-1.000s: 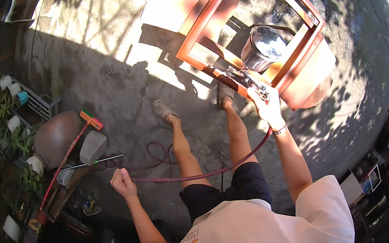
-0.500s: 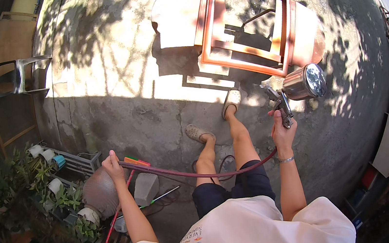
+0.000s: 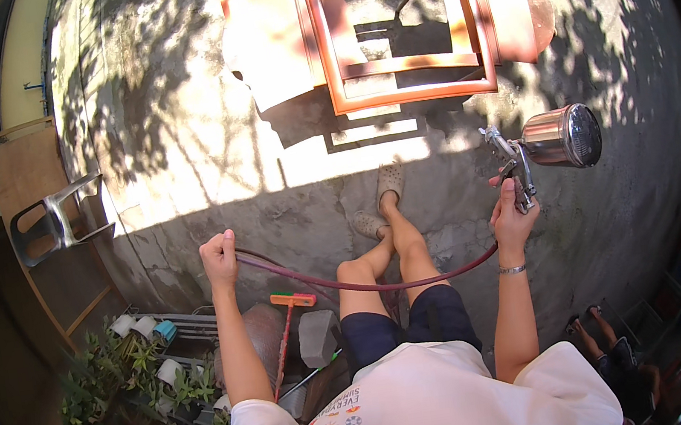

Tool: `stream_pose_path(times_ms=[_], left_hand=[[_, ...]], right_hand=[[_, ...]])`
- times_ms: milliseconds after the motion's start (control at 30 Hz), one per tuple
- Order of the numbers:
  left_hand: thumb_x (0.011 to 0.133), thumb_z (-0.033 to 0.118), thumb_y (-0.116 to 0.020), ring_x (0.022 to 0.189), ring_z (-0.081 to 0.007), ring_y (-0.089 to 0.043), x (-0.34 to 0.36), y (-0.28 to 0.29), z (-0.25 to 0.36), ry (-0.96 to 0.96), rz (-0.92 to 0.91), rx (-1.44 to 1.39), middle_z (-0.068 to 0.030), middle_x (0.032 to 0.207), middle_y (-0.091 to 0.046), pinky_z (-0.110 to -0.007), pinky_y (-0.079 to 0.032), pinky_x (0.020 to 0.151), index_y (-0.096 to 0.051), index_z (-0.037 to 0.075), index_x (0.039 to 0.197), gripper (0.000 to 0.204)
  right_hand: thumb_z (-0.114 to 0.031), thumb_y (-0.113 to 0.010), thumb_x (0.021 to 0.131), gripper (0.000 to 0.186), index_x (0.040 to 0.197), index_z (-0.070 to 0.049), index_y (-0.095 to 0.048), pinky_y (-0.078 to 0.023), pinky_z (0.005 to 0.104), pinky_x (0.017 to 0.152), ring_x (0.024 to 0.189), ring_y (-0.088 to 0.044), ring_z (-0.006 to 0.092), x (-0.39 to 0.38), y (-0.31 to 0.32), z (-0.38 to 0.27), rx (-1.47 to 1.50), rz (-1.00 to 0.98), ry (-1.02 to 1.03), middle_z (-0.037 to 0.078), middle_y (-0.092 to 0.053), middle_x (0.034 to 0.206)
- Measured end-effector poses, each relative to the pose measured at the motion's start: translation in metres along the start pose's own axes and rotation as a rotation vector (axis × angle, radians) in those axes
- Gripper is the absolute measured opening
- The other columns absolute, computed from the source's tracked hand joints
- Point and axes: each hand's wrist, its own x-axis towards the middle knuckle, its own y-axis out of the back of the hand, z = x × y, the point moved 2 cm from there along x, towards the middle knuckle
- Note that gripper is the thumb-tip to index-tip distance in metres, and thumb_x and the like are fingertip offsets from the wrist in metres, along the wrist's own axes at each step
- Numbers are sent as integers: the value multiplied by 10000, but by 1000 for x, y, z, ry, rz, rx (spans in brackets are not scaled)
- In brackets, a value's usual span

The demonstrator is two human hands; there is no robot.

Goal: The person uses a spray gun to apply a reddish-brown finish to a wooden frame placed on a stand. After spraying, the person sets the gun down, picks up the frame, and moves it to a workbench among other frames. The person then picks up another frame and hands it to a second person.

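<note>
My right hand (image 3: 515,221) grips a metal spray gun (image 3: 513,164) with a steel cup (image 3: 559,138) on it, held out at the right over the concrete ground. My left hand (image 3: 218,259) is closed around a maroon hose (image 3: 350,283), which sags across my legs toward my right hand. Above both hands, wooden frames (image 3: 477,22) in an orange-brown finish lie raised over flat pieces (image 3: 266,42) in the sun; a dark bent bar shows inside the frame opening. My feet in beige clogs are between my hands, just beyond the hose.
At left are a metal chair (image 3: 55,220), a leaning wooden board (image 3: 22,168) and potted plants (image 3: 156,379) on a rack. A squeegee (image 3: 292,300) and grey block (image 3: 317,336) lie beside my left leg. Another person's legs (image 3: 601,330) show at lower right.
The spray gun has swung right, away from the frame, which now sits higher in view. My left hand has risen with the hose. My feet have shifted, and the view has turned left.
</note>
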Motion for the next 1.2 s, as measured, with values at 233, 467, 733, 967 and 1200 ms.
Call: stream_pose_path(times_ms=[233,467,733,967,1200], left_hand=[[984,197,-561,486,-132,-281,40,-15,32,-44,-132,-3,-54,524,-288,-347,-236,474,-380,-10,597,475],[986,202,-556,469,-118,-285,60,19,16,-25,51,-152,-56,509,-310,-339,-225,464,-388,-12,591,480],[970,145,-526,469,-125,-299,27,1,29,29,229,-166,-41,526,-317,-337,-216,471,-347,2,591,444],[949,127,-538,479,-140,-294,56,-56,83,100,417,-176,-56,531,-297,-345,-196,477,-333,-4,601,424],[957,139,-533,487,-124,-305,48,-95,98,299,466,-206,-39,538,-292,-330,-197,475,-310,15,607,433]], right_hand=[[-327,-601,1004,392,883,37,-680,-301,228,347,381,-423,30,6,20,1,-54,162,17,0,-591,622],[-339,-624,989,395,900,42,-677,-305,229,340,369,-430,41,6,-8,-67,-48,-10,41,62,-687,784],[-316,-694,945,351,918,34,-714,-385,226,530,603,-524,40,132,-93,-116,-413,-516,211,-4,-637,703],[-297,-676,946,278,1030,-36,-721,-430,254,590,620,-514,61,294,-244,-171,-709,-540,479,1,-610,667],[-581,-662,870,534,935,-60,-757,-447,323,585,598,-576,120,411,-343,-187,-704,-371,719,34,-662,650]])
